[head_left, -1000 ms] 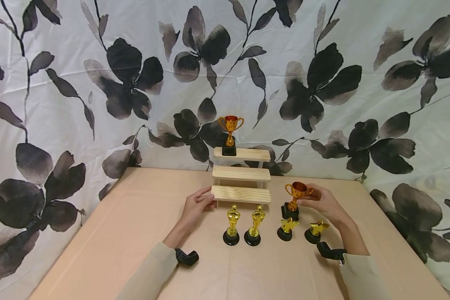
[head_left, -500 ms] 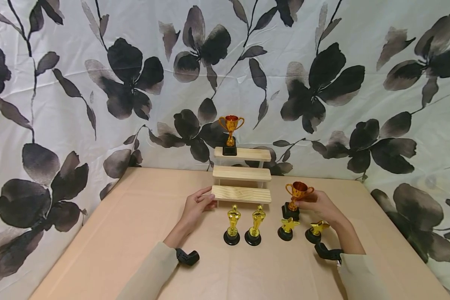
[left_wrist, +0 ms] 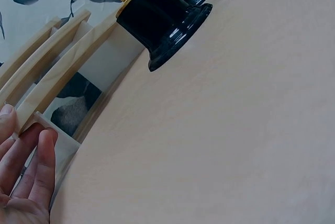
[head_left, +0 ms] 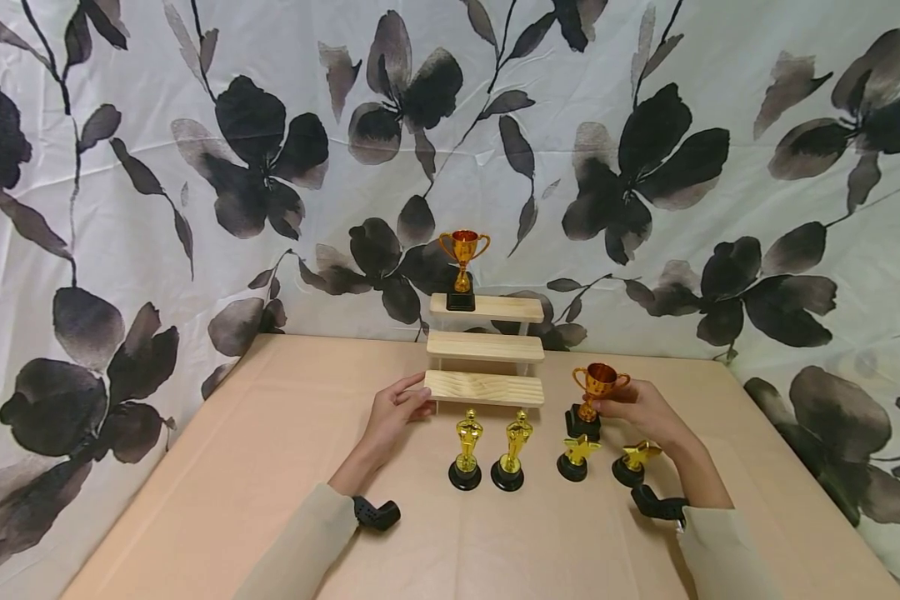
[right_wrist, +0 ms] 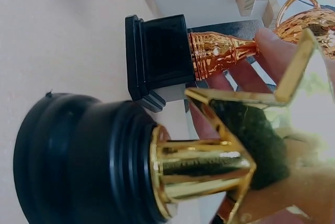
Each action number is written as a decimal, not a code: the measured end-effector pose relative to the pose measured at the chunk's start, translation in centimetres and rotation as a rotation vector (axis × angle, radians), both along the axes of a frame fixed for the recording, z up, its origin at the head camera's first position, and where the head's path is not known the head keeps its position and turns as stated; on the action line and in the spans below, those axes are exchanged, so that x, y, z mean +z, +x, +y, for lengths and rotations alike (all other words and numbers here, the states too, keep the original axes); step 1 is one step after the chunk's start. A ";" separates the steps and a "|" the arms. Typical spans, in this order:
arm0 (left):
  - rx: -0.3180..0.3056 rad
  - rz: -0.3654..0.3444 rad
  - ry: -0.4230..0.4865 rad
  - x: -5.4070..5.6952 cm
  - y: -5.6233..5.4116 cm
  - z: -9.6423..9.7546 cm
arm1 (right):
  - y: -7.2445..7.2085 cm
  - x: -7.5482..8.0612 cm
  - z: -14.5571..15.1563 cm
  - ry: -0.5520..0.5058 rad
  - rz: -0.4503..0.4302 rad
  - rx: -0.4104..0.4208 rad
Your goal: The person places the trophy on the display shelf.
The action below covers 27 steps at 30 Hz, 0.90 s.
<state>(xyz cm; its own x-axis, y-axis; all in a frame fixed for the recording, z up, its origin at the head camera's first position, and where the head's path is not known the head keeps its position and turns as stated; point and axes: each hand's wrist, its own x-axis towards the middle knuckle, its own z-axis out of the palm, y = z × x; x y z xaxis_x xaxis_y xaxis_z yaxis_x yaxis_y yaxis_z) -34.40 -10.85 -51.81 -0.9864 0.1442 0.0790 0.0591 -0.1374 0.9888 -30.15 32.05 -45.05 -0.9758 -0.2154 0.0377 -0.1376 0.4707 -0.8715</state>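
Note:
My left hand (head_left: 390, 419) pinches the left end of the lowest board on a three-tier wooden stand (head_left: 487, 387); in the left wrist view the thumb is above the board and the fingers (left_wrist: 44, 166) below. To the stand's right, my right hand (head_left: 645, 411) holds an orange-gold trophy cup (head_left: 598, 381) by its stem, fingers wrapped from the right. The cup's black square base (right_wrist: 162, 51) leans slightly; whether it touches the table cannot be told. A matching trophy cup (head_left: 462, 250) stands at the left of the top tier.
Two gold figure trophies (head_left: 467, 446) stand in front of the stand. Two gold star trophies (head_left: 576, 454) are in front of the held cup, the right one close to my right wrist. Behind the table (head_left: 270, 400) hangs a floral cloth (head_left: 495, 167).
My right hand has settled slightly lower on the cup it holds. The left hand, stand and other trophies keep their places; the head view has shifted a little.

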 end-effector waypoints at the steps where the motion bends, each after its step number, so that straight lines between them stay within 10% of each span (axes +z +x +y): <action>1: 0.000 0.000 0.001 0.0 0.0 0.0 | 0.0 0.0 0.0 -0.002 0.003 0.003; 27: -0.006 -0.004 0.019 -0.1 0.0 0.0 | 0.1 1.0 -0.2 0.001 0.047 -0.068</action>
<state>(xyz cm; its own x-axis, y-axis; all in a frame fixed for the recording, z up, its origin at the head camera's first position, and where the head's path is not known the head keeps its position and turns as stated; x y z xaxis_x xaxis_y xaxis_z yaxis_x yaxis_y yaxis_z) -34.45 -10.82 -51.90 -0.9859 0.1482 0.0780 0.0545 -0.1569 0.9861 -30.03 31.82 -44.06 -0.9853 -0.1489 0.0840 -0.1465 0.4816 -0.8641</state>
